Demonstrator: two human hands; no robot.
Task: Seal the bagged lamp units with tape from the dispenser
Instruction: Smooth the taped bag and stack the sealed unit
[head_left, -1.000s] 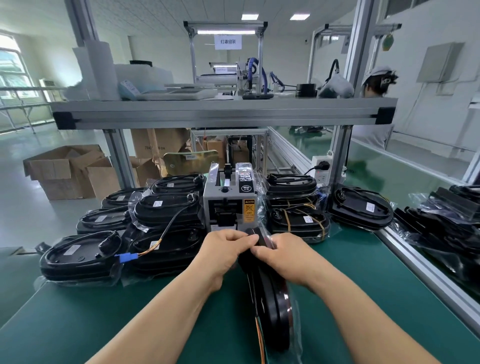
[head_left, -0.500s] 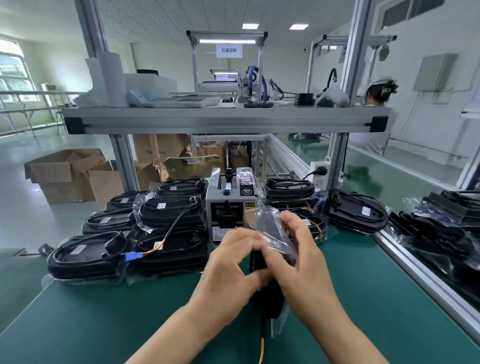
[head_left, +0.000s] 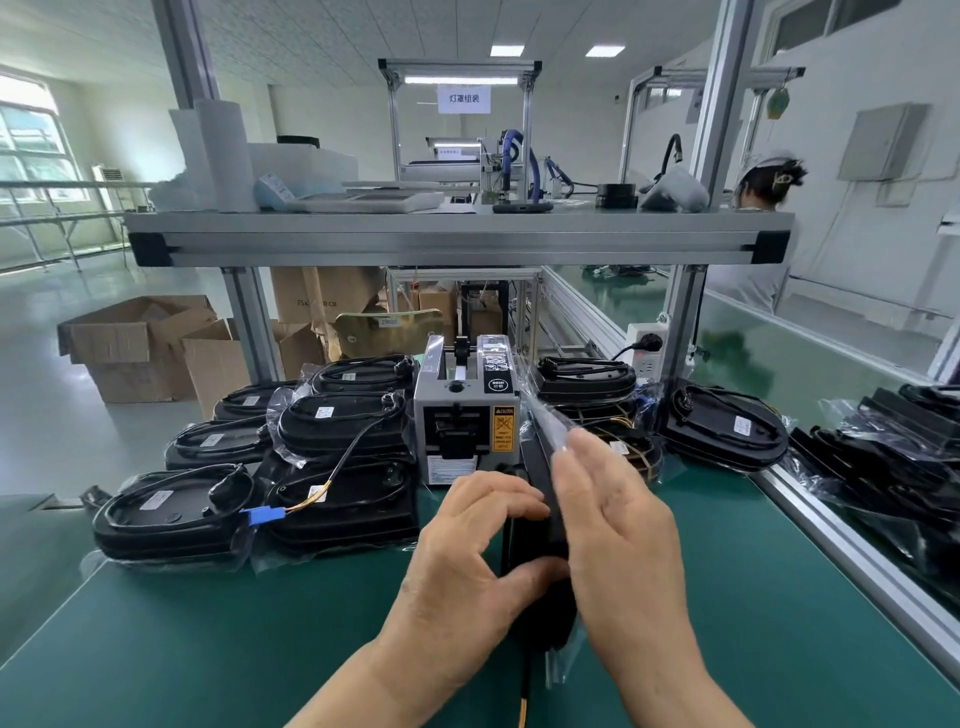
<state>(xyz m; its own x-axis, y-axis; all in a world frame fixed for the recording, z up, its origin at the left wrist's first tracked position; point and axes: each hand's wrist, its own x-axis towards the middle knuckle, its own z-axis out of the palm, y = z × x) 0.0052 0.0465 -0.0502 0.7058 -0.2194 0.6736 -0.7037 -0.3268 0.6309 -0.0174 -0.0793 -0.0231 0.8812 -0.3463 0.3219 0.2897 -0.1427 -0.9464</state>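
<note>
Two hands are showing, left hand (head_left: 467, 545) and right hand (head_left: 618, 525) | one grey box-shaped tape dispenser (head_left: 467, 415) is standing | one black oval lamp unit in a clear plastic bag (head_left: 548, 613) is being held | at least nine more bagged lamps (head_left: 337, 423) are lying beside the dispenser

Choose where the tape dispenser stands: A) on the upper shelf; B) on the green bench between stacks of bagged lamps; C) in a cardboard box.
B: the tape dispenser sits on the green bench, bagged lamps stacked on both its sides.
</note>
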